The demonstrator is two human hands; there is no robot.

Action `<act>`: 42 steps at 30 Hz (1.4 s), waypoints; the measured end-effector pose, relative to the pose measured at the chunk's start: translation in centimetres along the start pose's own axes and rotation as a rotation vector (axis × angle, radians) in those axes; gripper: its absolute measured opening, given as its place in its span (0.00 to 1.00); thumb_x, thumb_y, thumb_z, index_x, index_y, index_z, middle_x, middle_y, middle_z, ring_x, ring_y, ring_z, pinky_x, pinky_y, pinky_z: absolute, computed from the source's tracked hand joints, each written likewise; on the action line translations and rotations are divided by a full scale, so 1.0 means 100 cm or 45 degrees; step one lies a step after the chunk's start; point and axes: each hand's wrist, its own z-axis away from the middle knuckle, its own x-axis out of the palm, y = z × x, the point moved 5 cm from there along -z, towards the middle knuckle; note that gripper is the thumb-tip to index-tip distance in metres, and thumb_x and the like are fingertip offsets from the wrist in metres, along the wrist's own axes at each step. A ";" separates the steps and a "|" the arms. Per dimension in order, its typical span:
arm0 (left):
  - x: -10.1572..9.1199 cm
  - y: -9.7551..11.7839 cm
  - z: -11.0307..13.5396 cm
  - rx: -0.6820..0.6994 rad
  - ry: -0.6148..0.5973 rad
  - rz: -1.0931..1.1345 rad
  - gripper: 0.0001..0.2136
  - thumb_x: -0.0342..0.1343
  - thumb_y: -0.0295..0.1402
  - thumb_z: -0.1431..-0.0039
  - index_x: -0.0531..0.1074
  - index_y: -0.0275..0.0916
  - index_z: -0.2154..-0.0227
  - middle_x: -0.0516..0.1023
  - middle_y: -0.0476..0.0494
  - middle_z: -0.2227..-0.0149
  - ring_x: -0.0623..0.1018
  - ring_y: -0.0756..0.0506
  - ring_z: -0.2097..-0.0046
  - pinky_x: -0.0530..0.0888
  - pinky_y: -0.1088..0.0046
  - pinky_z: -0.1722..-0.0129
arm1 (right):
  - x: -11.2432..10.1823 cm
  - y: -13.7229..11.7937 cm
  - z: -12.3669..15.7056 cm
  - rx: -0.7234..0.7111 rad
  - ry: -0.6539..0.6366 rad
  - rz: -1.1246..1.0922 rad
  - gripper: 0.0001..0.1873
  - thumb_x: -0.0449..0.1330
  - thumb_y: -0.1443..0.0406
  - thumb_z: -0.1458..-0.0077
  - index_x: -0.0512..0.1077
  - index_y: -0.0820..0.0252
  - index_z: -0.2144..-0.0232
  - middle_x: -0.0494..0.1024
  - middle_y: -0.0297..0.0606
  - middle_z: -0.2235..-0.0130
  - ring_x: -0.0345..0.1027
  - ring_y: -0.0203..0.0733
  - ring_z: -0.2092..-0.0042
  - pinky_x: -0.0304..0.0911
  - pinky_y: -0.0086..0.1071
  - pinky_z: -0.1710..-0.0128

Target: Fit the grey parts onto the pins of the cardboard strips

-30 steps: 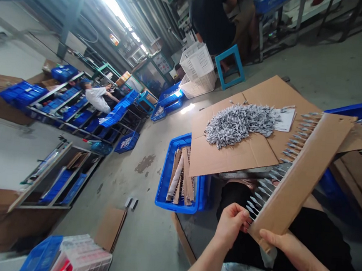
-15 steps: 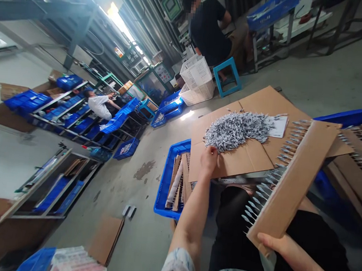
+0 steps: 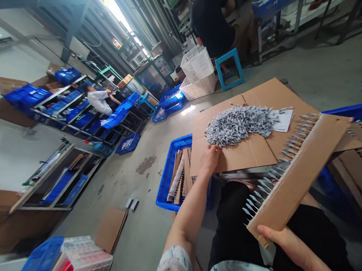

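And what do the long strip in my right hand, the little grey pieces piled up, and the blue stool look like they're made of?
The strip looks like matte cardboard: plain brown, papery face. The grey pieces look dull; plastic or metal, too small to tell. The blue stool is probably moulded plastic, given its even colour.

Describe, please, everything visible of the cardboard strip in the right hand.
The cardboard strip is long, flat and brown, with a paler long edge from which a row of grey-tipped pins sticks out; the lowest one looks bare. It slants up from its lower end, where the right hand grips it, thumb on its face, to a far end that overlaps the cardboard sheet in view. Whether strip and sheet touch cannot be told.
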 end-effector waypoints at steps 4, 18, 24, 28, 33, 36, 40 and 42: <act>0.008 0.007 -0.002 0.009 0.021 0.022 0.04 0.55 0.33 0.40 0.75 0.44 0.64 0.74 0.44 0.58 0.75 0.44 0.58 0.67 0.71 0.60 | -0.001 -0.001 0.000 0.004 0.004 -0.013 0.13 0.67 0.58 0.58 0.78 0.57 0.67 0.85 0.40 0.67 0.77 0.58 0.61 0.70 0.45 0.58; 0.009 -0.002 0.167 -0.554 -0.343 1.511 0.21 0.61 0.49 0.51 0.76 0.35 0.63 0.69 0.51 0.78 0.70 0.52 0.75 0.69 0.77 0.73 | 0.004 -0.004 0.009 0.009 0.060 0.037 0.14 0.69 0.58 0.59 0.78 0.57 0.67 0.84 0.40 0.67 0.76 0.58 0.60 0.69 0.43 0.58; 0.037 0.002 0.207 -0.767 -0.478 1.792 0.19 0.67 0.43 0.55 0.70 0.36 0.66 0.73 0.49 0.75 0.77 0.49 0.69 0.72 0.77 0.69 | 0.000 -0.003 0.009 -0.042 0.076 0.119 0.13 0.68 0.58 0.58 0.79 0.57 0.68 0.84 0.40 0.67 0.75 0.57 0.62 0.69 0.42 0.61; 0.046 -0.003 0.216 -0.800 -0.459 1.693 0.18 0.67 0.40 0.55 0.68 0.35 0.69 0.77 0.46 0.71 0.78 0.50 0.69 0.71 0.79 0.71 | -0.005 0.005 0.007 -0.040 0.106 0.154 0.16 0.68 0.56 0.57 0.78 0.59 0.67 0.83 0.42 0.66 0.75 0.57 0.61 0.69 0.44 0.60; 0.050 -0.004 0.220 -0.825 -0.473 1.590 0.18 0.67 0.42 0.57 0.67 0.35 0.73 0.77 0.46 0.72 0.77 0.51 0.73 0.69 0.80 0.75 | -0.007 0.007 0.006 -0.072 0.085 0.191 0.16 0.68 0.56 0.57 0.77 0.58 0.66 0.83 0.41 0.67 0.75 0.56 0.61 0.69 0.45 0.60; 0.053 -0.004 0.221 -0.826 -0.489 1.542 0.18 0.67 0.42 0.57 0.67 0.35 0.74 0.77 0.46 0.73 0.77 0.50 0.73 0.69 0.79 0.75 | -0.007 0.005 0.007 -0.070 0.070 0.216 0.16 0.68 0.56 0.57 0.77 0.58 0.66 0.83 0.40 0.67 0.75 0.56 0.61 0.70 0.44 0.60; 0.054 -0.003 0.222 -0.835 -0.503 1.526 0.18 0.67 0.43 0.58 0.67 0.35 0.75 0.77 0.46 0.74 0.77 0.50 0.73 0.69 0.79 0.75 | -0.006 0.003 0.010 -0.074 0.091 0.234 0.16 0.68 0.56 0.57 0.77 0.58 0.66 0.83 0.40 0.66 0.75 0.57 0.60 0.70 0.46 0.59; 0.052 -0.001 0.222 -0.827 -0.507 1.531 0.18 0.67 0.42 0.58 0.67 0.35 0.75 0.77 0.45 0.74 0.76 0.50 0.73 0.69 0.79 0.75 | -0.005 0.002 0.011 -0.080 0.098 0.225 0.16 0.67 0.56 0.57 0.78 0.58 0.66 0.84 0.41 0.66 0.75 0.58 0.60 0.70 0.47 0.58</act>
